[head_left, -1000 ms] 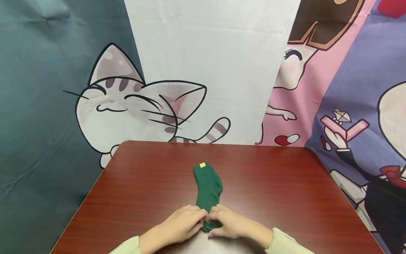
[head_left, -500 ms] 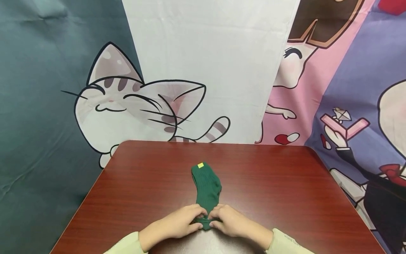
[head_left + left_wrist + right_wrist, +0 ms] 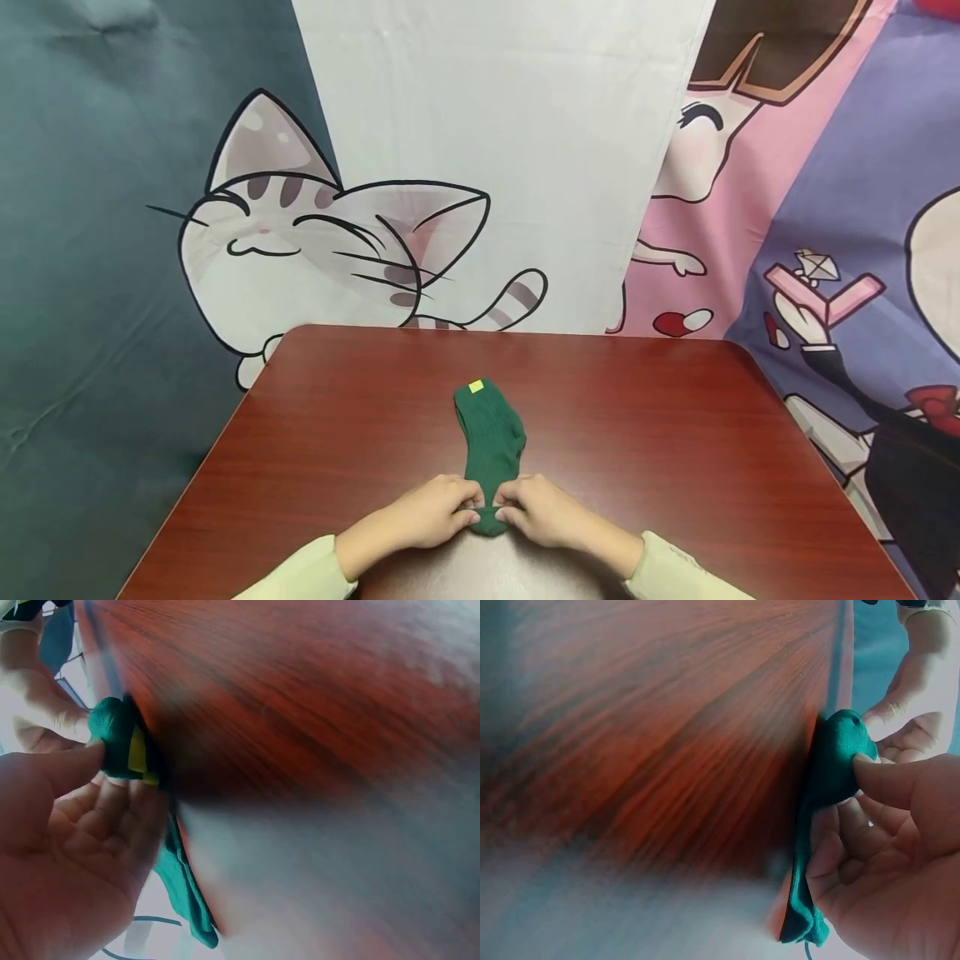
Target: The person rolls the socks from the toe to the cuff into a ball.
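Note:
A dark green sock (image 3: 491, 433) lies lengthwise on the table, with a small yellow patch at its far end. Its near end is turned up into a thick fold (image 3: 491, 523). My left hand (image 3: 431, 512) pinches the left side of that fold between thumb and fingers, and my right hand (image 3: 546, 512) pinches the right side. In the left wrist view the folded end (image 3: 116, 735) bulges above the left thumb, showing a yellow strip underneath. In the right wrist view the right thumb presses on the rounded fold (image 3: 844, 750), while the rest of the sock trails flat behind the fingers.
The reddish-brown wooden table (image 3: 337, 417) has rounded far corners. Behind it hangs a backdrop printed with a cartoon cat (image 3: 300, 258) and other cartoon figures. Pale green sleeves (image 3: 307, 567) cover both forearms.
Both hands have drawn the sock's near end up into a fold and now pinch it at either side. The far part of the sock stays in about the same place.

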A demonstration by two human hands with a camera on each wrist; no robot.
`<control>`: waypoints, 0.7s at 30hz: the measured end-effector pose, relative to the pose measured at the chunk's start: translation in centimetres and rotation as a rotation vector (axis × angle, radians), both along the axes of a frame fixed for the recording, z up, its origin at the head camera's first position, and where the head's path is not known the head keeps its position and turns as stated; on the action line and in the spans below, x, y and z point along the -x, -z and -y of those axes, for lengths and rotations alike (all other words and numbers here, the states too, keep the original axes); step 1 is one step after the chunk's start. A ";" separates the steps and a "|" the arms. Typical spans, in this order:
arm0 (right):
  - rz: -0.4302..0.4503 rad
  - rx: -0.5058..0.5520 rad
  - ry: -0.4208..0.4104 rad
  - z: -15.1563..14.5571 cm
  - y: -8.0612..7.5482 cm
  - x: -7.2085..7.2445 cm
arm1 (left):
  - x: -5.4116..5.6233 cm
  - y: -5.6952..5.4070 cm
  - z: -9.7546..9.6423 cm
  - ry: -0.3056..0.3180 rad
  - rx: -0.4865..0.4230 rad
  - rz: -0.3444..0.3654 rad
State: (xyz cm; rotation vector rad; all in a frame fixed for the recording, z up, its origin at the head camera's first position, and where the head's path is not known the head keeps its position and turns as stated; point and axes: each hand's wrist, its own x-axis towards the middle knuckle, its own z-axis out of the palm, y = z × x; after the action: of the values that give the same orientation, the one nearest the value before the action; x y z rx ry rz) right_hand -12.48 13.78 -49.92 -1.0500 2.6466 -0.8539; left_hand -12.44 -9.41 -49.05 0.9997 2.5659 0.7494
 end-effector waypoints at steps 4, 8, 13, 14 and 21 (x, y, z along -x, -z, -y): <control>-0.017 -0.037 0.001 0.0 -0.1 0.0 | -0.1 0.2 -0.2 -0.040 0.054 -0.020; -0.027 -0.056 0.011 0.1 0.0 0.0 | -0.1 0.3 -0.4 -0.057 0.069 -0.026; -0.057 -0.101 0.024 0.3 0.0 -0.1 | -0.2 0.1 -1.0 -0.072 0.126 -0.074; -0.060 -0.110 0.025 0.4 0.0 -0.1 | -0.2 0.1 -1.1 -0.072 0.145 -0.092; -0.073 -0.155 0.028 0.7 0.0 0.0 | -0.3 0.2 -1.6 -0.085 0.209 -0.160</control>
State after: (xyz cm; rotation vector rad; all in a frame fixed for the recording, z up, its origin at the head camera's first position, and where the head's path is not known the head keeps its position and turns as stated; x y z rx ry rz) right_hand -12.43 13.09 -49.96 -1.0259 2.7419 -0.6148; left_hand -12.10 -7.81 -49.20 0.9231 2.7681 0.4242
